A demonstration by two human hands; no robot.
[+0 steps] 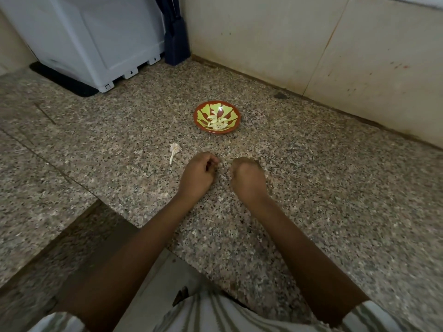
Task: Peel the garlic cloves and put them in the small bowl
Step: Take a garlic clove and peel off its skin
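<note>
A small red bowl (236, 116) with a yellow-green leaf pattern stands on the granite counter and holds several peeled garlic cloves (217, 122). A bare garlic stem with dry skin (174, 151) lies to the left of my hands. My left hand (199, 172) rests on the counter in front of the bowl with its fingers curled under. My right hand (248, 177) lies just beside it, closed like a fist, knuckles up. Nothing shows plainly in either hand; the insides of both fists are hidden.
The speckled granite counter (335, 188) runs back to a tiled wall corner. A white appliance (96, 44) on a black mat stands at the back left, with a dark object (177, 41) beside it. The counter's front edge drops away at the lower left.
</note>
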